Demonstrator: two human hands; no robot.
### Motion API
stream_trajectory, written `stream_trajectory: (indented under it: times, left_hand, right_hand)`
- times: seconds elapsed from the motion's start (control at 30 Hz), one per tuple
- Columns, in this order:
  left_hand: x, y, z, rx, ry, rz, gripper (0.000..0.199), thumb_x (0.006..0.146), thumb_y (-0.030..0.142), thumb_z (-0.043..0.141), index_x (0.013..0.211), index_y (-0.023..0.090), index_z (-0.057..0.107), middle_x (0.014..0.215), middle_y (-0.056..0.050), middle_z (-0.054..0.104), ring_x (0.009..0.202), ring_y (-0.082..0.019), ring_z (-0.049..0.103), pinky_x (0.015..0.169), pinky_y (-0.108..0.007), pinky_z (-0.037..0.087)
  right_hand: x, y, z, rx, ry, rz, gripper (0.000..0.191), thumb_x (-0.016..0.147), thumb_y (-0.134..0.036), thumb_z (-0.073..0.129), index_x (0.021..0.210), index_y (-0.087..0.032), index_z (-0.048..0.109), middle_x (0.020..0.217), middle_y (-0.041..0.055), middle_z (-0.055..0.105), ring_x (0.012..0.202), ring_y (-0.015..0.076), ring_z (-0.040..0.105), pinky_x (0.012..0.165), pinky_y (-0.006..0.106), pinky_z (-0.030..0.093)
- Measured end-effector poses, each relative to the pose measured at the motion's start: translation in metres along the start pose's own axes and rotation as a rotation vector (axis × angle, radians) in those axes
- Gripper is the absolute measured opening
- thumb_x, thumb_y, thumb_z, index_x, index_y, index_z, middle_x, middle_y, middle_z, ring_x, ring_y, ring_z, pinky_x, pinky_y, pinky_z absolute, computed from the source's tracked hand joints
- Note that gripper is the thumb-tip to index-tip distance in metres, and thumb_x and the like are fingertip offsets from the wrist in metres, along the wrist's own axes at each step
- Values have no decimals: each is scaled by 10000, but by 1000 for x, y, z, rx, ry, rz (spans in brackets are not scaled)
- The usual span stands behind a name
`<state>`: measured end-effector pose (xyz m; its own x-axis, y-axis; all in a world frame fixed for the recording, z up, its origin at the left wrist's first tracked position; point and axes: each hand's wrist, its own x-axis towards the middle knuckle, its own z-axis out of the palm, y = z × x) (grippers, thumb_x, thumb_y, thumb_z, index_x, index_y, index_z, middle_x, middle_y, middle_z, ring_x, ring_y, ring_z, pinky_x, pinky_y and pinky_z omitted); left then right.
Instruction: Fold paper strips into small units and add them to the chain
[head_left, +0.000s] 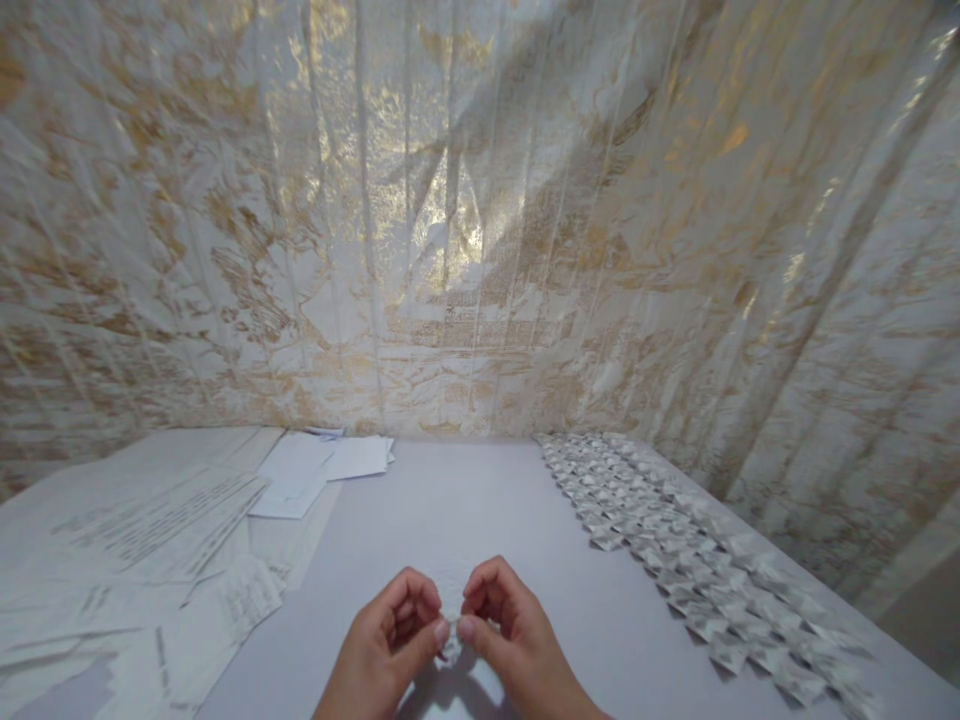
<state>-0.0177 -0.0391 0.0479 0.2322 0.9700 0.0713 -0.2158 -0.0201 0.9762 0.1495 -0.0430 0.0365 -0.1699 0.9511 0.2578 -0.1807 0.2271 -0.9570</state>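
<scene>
Near the front middle of the white table, my left hand (397, 640) and my right hand (510, 635) face each other with curled fingers. Between their fingertips is a small whitish piece of paper (451, 622), blurred in its detail. Both hands pinch it, the left from its left side and the right from its right side. A small dark reddish spot shows beneath the left thumb; what it is cannot be made out. Shadows of the hands fall on the table just below them.
Printed sheets (165, 530) overlap on the table's left side, with blank white papers (296, 475) behind them. Rows of small folded paper pieces (675, 550) run along the right side. A gold-patterned curtain (450, 250) hangs behind the table (457, 500).
</scene>
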Motion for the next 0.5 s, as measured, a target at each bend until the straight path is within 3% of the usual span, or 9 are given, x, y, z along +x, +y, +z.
stream_trajectory:
  times: [0.1,0.2,0.33,0.5]
  left_hand:
    - [1,0,-2,26,-41,12,370,739,469,853,717,204,595,633,57,595,614,-128,530,585,-229,374]
    - [1,-1,-3,28,23,32,365,726,454,861,688,202,600,618,60,579,610,-129,524,590,-227,380]
    - [2,-2,-2,20,30,17,382,706,494,868,702,209,613,647,43,611,652,-153,565,625,-241,417]
    - [-3,-1,1,172,-89,-6,409,784,600,772,767,205,666,728,14,629,700,-166,551,642,-256,408]
  right_hand:
    - [0,7,-2,-9,-9,-10,423,804,-569,785,943,-218,595,728,-47,554,671,142,485,650,279,351]
    - [0,17,-4,-28,-7,7,440,814,-598,761,981,-224,599,752,-44,555,672,139,486,646,274,360]
    - [-1,16,0,-137,-3,-51,431,784,-608,772,825,-221,587,842,-12,568,713,152,518,655,280,399]
    - [-1,-3,-4,-310,41,-97,197,916,-376,613,819,-221,539,879,46,645,768,190,602,708,306,460]
